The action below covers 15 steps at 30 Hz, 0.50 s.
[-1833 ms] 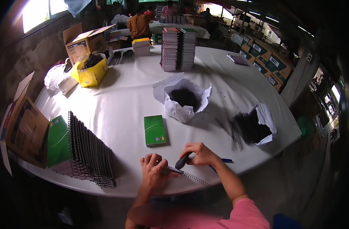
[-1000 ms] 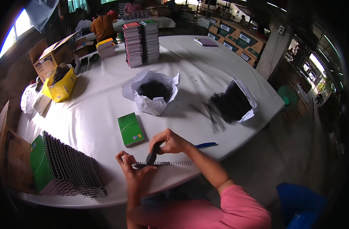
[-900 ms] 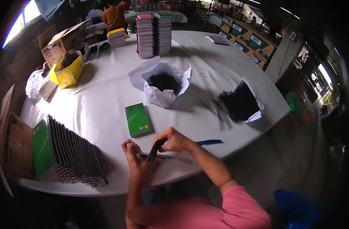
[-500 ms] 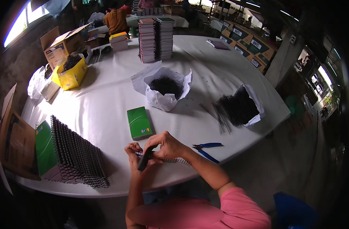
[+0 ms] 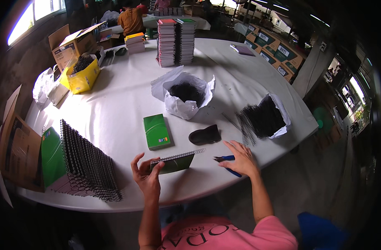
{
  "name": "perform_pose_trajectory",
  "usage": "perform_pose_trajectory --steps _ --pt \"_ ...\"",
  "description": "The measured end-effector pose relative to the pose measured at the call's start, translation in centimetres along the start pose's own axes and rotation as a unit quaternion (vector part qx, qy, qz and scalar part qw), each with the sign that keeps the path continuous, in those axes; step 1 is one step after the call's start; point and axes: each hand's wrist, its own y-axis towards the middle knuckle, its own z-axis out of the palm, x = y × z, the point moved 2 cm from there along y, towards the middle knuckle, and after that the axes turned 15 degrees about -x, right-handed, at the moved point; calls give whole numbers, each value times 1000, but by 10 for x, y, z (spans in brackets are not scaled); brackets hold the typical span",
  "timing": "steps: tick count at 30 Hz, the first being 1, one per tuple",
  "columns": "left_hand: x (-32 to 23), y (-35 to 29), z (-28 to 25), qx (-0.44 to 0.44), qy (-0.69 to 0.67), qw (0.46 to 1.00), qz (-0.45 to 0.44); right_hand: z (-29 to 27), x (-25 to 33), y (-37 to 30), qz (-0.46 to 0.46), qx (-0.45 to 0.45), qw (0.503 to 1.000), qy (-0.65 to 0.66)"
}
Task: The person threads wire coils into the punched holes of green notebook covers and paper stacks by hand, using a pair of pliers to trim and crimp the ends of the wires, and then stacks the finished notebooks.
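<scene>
My left hand pinches a small dark-green spiral notebook between thumb and fingers. Its wire edge faces up, and a loose tail of coil sticks out past the right end. My right hand lies over blue-handled cutting pliers on the table, fingers stretched out; it partly hides the handles. A black curved piece, its kind unclear, rests on the table between the hands and the paper-wrapped coils. Just beyond my left hand lies a green notebook stack.
Bound notebooks stand in a slanted row at left beside an open carton. Black coils fill two white paper wraps. A yellow container, tall notebook stacks and cartons are farther off. A person sits at the back.
The black piece has left my right hand and now lies on the table. My right hand has moved right to the pliers. My left hand still holds the notebook.
</scene>
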Motion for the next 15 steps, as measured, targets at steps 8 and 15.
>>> perform_pose_trajectory --steps 8,15 --pt "-5 -13 33 14 97 977 190 14 27 -54 -37 -182 975 124" --pt "-20 -22 36 -5 180 915 362 -33 145 -37 -147 -229 937 220"
